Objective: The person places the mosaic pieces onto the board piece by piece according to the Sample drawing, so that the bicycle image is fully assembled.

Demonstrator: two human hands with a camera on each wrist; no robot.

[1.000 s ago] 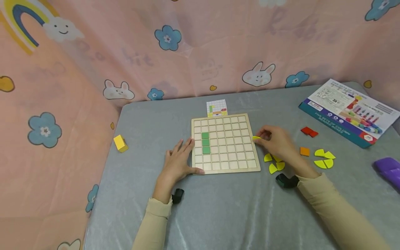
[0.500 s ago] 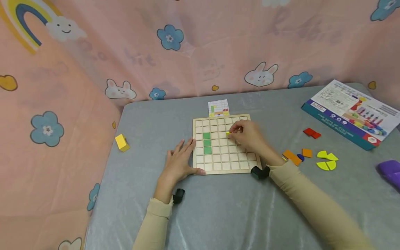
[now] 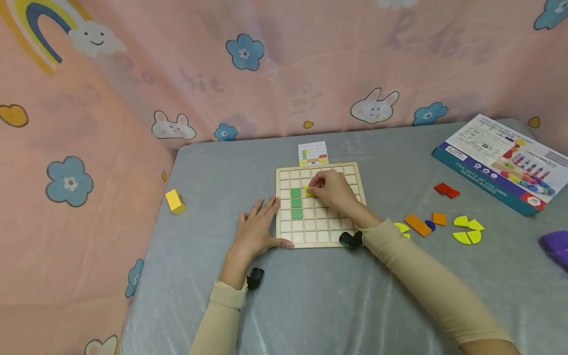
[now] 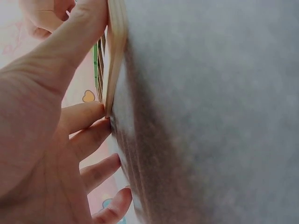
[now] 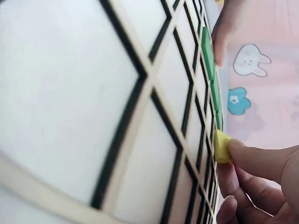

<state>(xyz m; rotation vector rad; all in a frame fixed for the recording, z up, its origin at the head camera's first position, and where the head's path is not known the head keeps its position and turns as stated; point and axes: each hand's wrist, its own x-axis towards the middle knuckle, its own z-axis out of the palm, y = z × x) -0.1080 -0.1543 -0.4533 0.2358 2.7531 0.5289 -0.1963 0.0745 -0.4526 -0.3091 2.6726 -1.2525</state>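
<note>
Mid-frame: right hand (image 3: 335,191) pinching yellow piece (image 5: 222,146) at board (image 3: 320,225). Left hand (image 3: 254,230), fingers extended, touches board's lower-left edge.

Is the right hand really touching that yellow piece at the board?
Touching. The right wrist view shows it plainly: the right hand's thumb lies directly against the yellow piece, with no gap between them.

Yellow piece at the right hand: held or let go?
Held. In the right wrist view, the right hand pinches the yellow piece between thumb and fingers.
</note>
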